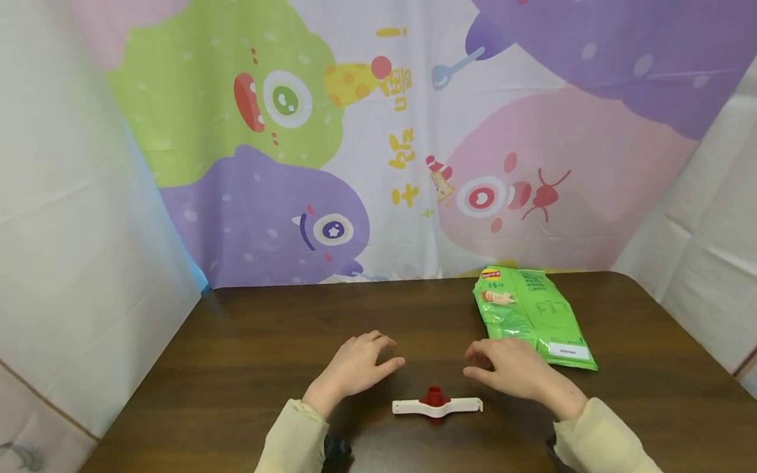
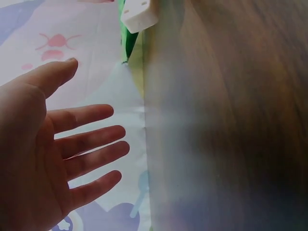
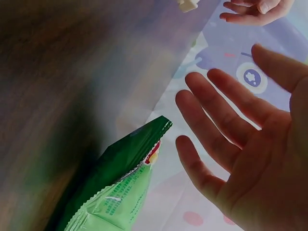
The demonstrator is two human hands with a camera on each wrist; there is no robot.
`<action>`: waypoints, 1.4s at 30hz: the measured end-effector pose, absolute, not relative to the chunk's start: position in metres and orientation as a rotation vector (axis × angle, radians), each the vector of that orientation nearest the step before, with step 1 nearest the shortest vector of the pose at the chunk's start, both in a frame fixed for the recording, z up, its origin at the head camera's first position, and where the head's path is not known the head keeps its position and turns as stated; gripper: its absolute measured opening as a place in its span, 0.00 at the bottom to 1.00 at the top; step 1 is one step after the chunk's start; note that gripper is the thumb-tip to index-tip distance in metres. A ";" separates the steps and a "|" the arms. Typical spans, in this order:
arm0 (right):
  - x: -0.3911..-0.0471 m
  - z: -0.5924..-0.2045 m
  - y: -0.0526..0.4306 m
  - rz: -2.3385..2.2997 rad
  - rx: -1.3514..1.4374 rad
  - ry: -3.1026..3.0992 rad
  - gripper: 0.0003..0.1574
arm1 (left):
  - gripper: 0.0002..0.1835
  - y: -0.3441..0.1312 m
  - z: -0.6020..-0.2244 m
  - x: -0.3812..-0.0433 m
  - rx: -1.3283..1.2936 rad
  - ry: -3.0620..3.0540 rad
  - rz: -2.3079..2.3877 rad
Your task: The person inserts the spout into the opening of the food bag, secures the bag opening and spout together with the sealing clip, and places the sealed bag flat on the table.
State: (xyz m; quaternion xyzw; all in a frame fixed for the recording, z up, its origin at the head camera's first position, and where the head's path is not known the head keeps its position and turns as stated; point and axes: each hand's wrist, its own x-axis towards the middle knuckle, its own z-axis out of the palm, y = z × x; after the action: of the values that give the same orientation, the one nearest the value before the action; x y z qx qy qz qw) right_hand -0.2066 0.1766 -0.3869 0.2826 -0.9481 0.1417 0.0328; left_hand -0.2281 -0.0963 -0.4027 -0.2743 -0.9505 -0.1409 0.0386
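A white plastic clip with a round dark red spout (image 1: 435, 395) at its middle lies on the brown table, between and nearer the person than both hands. My left hand (image 1: 359, 365) hovers to its upper left, fingers spread and slightly bent, holding nothing. In the left wrist view the palm (image 2: 33, 159) and all the fingers show bare. Up and to the right of the clip is my right hand (image 1: 513, 369), fingers loosely bent around nothing. It overlaps the lower left corner of a green snack bag (image 1: 535, 309) in the head view. The right wrist view shows that hand's palm (image 3: 264, 168) beside the bag.
The brown wooden table (image 1: 248, 341) runs back to a hanging cloth (image 1: 402, 243) printed with cartoon monsters. White cloth (image 1: 77, 197) hangs along the left side, and more white cloth (image 1: 710, 217) along the right. The green bag lies at the back right.
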 end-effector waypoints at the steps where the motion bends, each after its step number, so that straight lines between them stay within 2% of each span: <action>1: -0.206 -0.388 0.177 0.439 0.885 -2.929 0.17 | 0.27 -0.096 -0.403 -0.228 -0.851 -2.918 -0.436; 5: -0.203 -0.391 0.177 0.456 0.915 -3.011 0.25 | 0.28 -0.095 -0.404 -0.226 -0.885 -2.923 -0.437; 10: -0.202 -0.393 0.180 0.457 0.902 -3.083 0.28 | 0.29 -0.092 -0.403 -0.224 -0.919 -2.950 -0.483; 16: -0.200 -0.400 0.183 0.469 0.920 -3.115 0.26 | 0.32 -0.088 -0.406 -0.223 -0.955 -3.012 -0.533; 29: -0.202 -0.403 0.184 0.479 1.013 -3.069 0.16 | 0.29 -0.084 -0.414 -0.220 -0.955 -3.016 -0.597; 42: -0.202 -0.406 0.178 0.482 0.970 -3.134 0.15 | 0.30 -0.077 -0.417 -0.217 -1.029 -3.047 -0.691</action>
State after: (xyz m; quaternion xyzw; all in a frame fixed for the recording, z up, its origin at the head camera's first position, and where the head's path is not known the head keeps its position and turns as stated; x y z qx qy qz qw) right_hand -0.2024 0.1780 -0.4056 0.2913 -0.9416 0.1448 -0.0867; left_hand -0.2168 -0.0772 -0.4174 -0.3120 -0.9237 -0.2095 -0.0741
